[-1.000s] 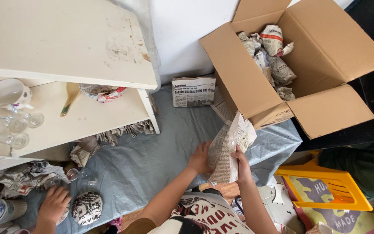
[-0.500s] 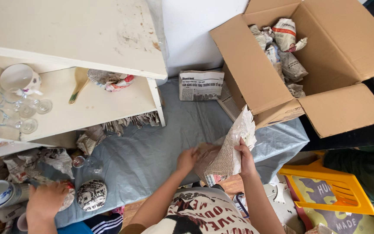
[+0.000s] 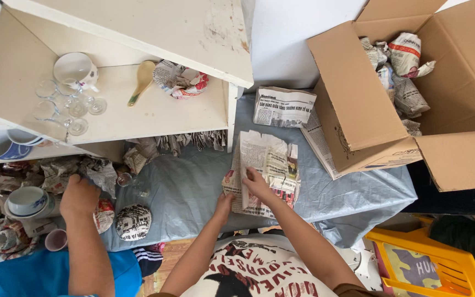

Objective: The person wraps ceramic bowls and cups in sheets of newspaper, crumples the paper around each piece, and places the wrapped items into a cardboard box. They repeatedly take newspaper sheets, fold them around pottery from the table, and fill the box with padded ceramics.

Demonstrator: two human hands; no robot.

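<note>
Your right hand (image 3: 258,184) and left hand (image 3: 224,204) press open fingers on the crumpled printed newspaper sheet (image 3: 263,171), below the open brown cardboard box (image 3: 358,104).

newspaper sheet (image 3: 265,170) lowered, spread flat on tarp (image 3: 188,192)

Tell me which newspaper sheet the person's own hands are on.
The crumpled, spread-out sheet in the middle of the grey cloth; both the left hand and right hand rest on it. The folded sheet by the cardboard box lies untouched.
</note>
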